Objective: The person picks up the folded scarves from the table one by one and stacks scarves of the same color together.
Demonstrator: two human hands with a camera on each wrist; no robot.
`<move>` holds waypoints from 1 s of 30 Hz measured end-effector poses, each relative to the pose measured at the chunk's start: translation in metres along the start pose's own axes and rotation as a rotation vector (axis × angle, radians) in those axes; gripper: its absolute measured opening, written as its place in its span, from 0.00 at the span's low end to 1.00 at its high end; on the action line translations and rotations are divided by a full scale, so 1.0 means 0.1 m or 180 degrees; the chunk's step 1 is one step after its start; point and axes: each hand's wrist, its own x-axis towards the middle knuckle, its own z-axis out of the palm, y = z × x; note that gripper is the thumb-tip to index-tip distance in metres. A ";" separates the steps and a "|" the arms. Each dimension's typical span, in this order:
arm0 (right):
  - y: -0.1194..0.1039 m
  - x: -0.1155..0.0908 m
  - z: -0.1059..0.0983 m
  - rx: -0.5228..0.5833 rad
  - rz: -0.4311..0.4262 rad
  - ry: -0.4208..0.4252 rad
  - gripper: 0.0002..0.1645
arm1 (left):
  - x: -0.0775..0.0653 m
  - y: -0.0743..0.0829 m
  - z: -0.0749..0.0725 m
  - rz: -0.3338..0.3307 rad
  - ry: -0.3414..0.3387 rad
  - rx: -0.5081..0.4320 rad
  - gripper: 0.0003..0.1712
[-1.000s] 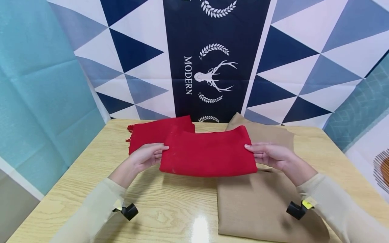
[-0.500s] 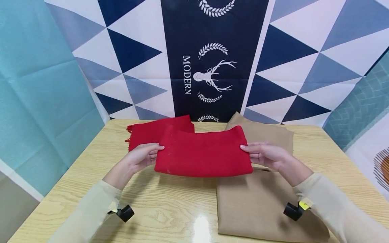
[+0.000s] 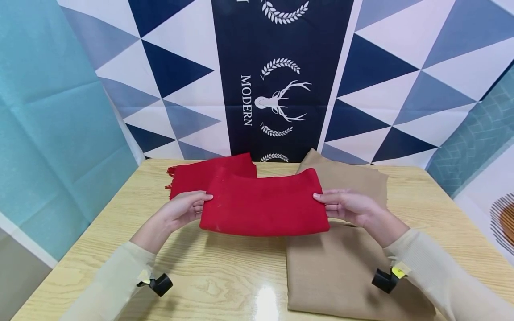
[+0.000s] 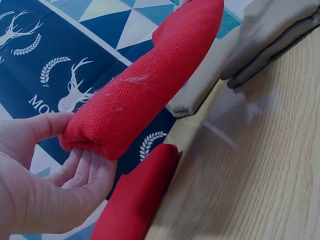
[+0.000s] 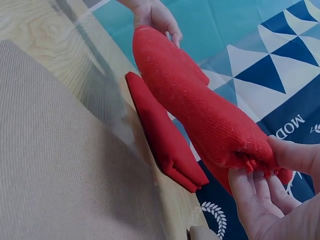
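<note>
Wood tabletop [image 3: 225, 272] | folded red cloth [image 3: 265, 205] — held above it | left grip [image 3: 183, 210], right grip [image 3: 353, 207] — pinching its opposite ends

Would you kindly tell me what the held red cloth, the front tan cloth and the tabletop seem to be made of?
Held red cloth: matte knit or woven textile, perhaps wool-like; it shows ribbed texture and loose fuzz.
Front tan cloth: matte, apparently woven fabric, judging by its fine, close texture; fibre unclear.
Tabletop: glossy wood or wood-look laminate, given its grain and bright reflection.

Held cloth [image 3: 263, 207] over tbl [image 3: 221, 267], 2nd cloth [image 3: 194, 177] behind-L.
</note>
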 end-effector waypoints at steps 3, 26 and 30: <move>0.00 0.01 0.02 -0.0024 -0.0012 -0.0031 0.04 | -0.01 0.01 -0.01 0.0004 0.0021 0.0036 0.07; 0.04 0.10 0.13 -0.0100 -0.0108 -0.0145 0.05 | -0.18 0.01 -0.12 -0.0003 0.0041 0.0070 0.08; 0.06 0.10 0.13 -0.0063 -0.0093 -0.0140 0.05 | -0.19 0.00 -0.12 -0.0001 0.0014 0.0094 0.07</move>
